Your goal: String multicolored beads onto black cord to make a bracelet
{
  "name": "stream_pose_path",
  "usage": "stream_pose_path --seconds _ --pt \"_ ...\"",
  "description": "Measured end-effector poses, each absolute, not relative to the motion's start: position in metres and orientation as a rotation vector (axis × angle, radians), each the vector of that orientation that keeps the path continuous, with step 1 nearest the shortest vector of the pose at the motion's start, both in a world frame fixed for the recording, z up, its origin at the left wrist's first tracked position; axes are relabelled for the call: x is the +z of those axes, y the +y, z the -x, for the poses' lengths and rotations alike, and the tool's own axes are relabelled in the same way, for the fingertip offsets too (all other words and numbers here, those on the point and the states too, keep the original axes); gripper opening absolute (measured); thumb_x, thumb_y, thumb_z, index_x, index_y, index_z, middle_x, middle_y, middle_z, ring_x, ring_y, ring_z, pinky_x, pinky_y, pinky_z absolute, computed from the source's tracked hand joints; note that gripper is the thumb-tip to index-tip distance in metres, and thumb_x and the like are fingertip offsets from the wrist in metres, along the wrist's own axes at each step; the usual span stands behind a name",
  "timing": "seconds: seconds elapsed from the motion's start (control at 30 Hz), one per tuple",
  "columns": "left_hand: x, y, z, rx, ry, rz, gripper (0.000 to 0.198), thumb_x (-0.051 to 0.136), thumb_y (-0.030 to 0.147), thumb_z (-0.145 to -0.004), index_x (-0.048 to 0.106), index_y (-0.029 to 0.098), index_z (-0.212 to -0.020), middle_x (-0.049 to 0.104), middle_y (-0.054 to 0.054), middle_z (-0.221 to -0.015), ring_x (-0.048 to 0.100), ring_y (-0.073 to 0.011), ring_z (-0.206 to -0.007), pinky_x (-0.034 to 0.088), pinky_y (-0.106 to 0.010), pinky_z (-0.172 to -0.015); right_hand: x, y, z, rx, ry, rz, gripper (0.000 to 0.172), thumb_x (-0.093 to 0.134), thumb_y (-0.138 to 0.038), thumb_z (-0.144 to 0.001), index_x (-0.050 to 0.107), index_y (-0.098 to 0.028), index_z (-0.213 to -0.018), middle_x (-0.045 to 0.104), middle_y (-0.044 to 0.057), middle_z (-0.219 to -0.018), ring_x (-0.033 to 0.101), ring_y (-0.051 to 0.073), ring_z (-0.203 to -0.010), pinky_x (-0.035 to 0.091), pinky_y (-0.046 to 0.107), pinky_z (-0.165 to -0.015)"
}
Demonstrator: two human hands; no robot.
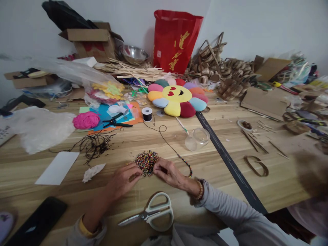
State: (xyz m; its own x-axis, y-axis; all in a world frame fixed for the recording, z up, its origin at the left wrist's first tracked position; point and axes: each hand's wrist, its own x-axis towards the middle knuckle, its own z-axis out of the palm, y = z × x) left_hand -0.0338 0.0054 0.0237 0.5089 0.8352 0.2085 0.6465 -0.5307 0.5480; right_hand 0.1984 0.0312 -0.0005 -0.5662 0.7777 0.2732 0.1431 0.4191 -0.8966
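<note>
1: Two hands at one heap. The pile of small multicoloured beads point(146, 162) lies on the pale wooden worktop point(123, 150) near its front edge, directly between left hand point(125, 177) and right hand point(166, 172).

2: Hand state?

1: Left hand is palm down with fingers curled, tips touching the pile's left edge. Whether a bead is gripped, cannot tell. Right hand has its fingers drawn into a pinch at the pile's right edge, and what sits in the pinch is too small to make out. Both wrists are low, with forearms coming in from the front edge.

2: Cord?

1: The thin black cord point(169, 145) runs from the small black spool point(147, 114) in a loop toward the right hand. A short strung run of beads point(188, 167) sits just beside that hand.

2: Judgement on the step?

1: It reads as picking beads for stringing. To do it well, take one bead at a time from the heap's edge, not its middle, so nothing scatters. Hold the cord tip short and stiff, and leave the strung end flat on the worktop. The white-handled scissors point(153, 213) lie near, in front of the hands, untouched.
</note>
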Motion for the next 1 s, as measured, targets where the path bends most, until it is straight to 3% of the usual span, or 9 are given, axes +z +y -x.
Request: stream_pose_path --seconds 0.3,0.7,1.0 --pt "0.008 0.004 0.029 0.463 1.226 -2.525 0.015 0.051 0.014 -0.088 0.062 0.018 -0.078 0.064 -0.002 -0.076 0.060 -0.0171 -0.072 0.045 -0.027 -0.066 0.002 0.027 -0.198 1.100 -2.069 0.757 0.011 0.051 -0.014 -0.085 0.052 -0.016 -0.074 0.048 0.000 -0.070 0.042 0.011 -0.062 0.036 0.022 -0.057" --pt "0.002 0.009 0.023 0.665 1.247 -2.476 0.014 0.055 0.018 -0.088 0.062 0.017 -0.076 0.064 -0.001 -0.072 0.060 -0.0143 -0.068 0.047 -0.025 -0.065 0.001 0.027 -0.198 1.111 -2.092 0.764 0.010 0.052 -0.014 -0.085 0.054 -0.016 -0.074 0.050 0.000 -0.069 0.044 0.010 -0.062 0.037 0.021 -0.057" --pt "-0.004 0.009 0.011 0.690 1.247 -2.569 0.019 0.047 0.015 -0.092 0.065 0.018 -0.083 0.065 -0.004 -0.079 0.060 -0.0164 -0.074 0.049 -0.029 -0.072 0.002 0.028 -0.197 1.162 -2.031 0.770 0.011 0.052 -0.014 -0.083 0.053 -0.016 -0.073 0.050 0.000 -0.069 0.046 0.011 -0.062 0.038 0.022 -0.058"
